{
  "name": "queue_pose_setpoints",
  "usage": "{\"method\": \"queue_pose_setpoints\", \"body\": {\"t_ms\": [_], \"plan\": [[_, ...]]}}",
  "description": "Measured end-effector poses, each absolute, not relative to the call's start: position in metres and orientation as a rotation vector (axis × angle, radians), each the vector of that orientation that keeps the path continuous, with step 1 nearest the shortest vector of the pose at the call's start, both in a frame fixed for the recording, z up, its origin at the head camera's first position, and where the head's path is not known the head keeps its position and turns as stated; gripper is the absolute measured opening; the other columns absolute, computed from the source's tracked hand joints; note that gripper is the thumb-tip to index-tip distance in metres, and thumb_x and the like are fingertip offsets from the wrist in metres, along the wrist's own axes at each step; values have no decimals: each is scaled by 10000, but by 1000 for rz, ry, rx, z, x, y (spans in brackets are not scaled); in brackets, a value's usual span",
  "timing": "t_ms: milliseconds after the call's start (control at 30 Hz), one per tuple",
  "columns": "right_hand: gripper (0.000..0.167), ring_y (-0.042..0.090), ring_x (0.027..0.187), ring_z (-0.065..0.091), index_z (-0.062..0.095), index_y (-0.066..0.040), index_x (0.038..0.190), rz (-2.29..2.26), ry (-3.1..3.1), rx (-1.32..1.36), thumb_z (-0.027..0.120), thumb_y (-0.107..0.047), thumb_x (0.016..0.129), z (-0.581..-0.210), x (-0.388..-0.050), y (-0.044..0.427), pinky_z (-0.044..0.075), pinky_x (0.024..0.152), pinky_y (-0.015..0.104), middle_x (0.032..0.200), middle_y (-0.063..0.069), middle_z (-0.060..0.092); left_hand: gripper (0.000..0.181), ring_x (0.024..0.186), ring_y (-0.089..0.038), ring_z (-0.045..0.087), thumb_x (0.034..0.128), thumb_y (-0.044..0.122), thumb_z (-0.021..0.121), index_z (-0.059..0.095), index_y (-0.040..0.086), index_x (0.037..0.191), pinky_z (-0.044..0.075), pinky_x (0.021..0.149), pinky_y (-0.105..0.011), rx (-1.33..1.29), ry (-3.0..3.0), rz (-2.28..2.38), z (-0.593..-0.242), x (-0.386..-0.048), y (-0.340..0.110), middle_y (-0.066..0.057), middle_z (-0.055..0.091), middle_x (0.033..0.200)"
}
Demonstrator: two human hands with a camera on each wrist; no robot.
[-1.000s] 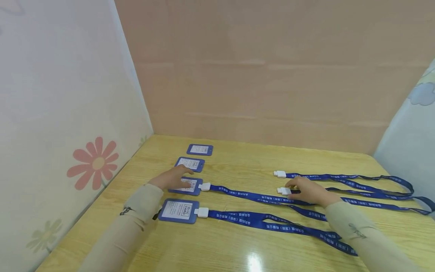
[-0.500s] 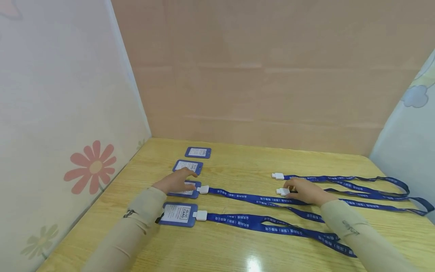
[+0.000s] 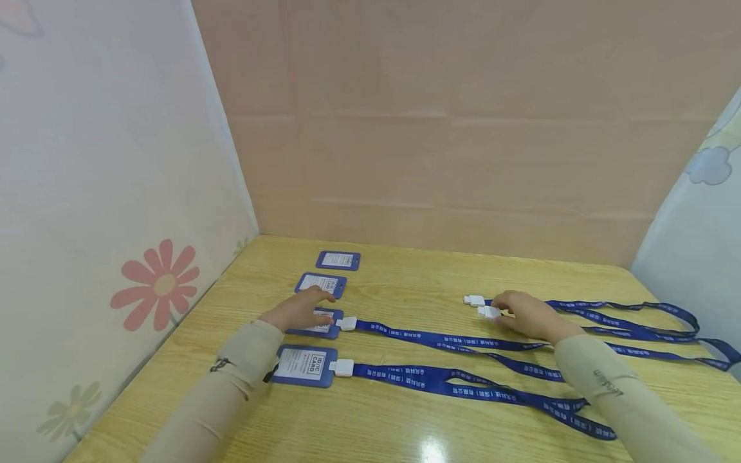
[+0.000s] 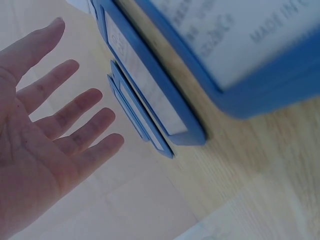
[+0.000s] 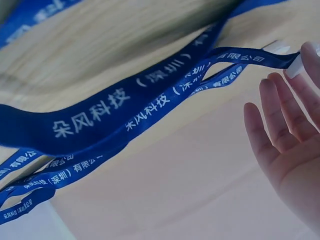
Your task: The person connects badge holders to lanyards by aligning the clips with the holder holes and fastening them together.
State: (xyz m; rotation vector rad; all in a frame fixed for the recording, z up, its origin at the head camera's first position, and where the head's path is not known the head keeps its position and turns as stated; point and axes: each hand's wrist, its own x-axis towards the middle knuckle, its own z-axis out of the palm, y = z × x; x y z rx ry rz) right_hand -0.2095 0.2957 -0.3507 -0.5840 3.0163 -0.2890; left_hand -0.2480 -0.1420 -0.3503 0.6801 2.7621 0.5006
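My right hand (image 3: 528,314) pinches the white clip (image 3: 489,312) of a blue lanyard between thumb and fingers, just above the table. In the right wrist view its printed blue strap (image 5: 250,57) trails off from that clip. Beside it lies another lanyard's white clip (image 3: 476,300). My left hand (image 3: 302,308) hovers with spread fingers over a blue ID card holder (image 3: 315,331), partly hiding it; the left wrist view shows the palm (image 4: 30,135) holding nothing. That card holder's end meets a white clip (image 3: 347,323) with a blue lanyard strap (image 3: 405,334).
Nearest stands a card holder (image 3: 303,365) joined to another lanyard (image 3: 417,376). Two loose card holders lie behind: one (image 3: 321,284) close to the left hand, one (image 3: 338,260) farther back. The wooden table (image 3: 405,424) meets a beige backdrop (image 3: 440,161) and patterned side walls.
My right hand has lifted the pinched clip and shifted it slightly right and away, closer to the far lanyard's clip. The left hand has moved slightly off the card holder and stays spread.
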Motion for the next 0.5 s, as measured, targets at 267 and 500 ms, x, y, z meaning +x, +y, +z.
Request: {"method": "queue_pose_setpoints", "body": {"t_ms": [267,500], "plan": [[239,244,876,636,649,-17,1036,-294,3055,-571,659,-173,855,-346,-214,294,538,789,464,988,117,677,460,1244,-350,474,881,242,638,534,42,1283,400,1058,-484,721,2779,487,-348,-252,-143,-183,497,1324],[249,227,866,633,645,-21,1045,-294,3064,-543,654,-189,862,-345,-215,289,539,793,460,988,111,676,457,1249,-362,473,881,260,637,539,60,1279,402,1055,-494,683,2820,456,-348,-261,-142,-192,489,1337]]}}
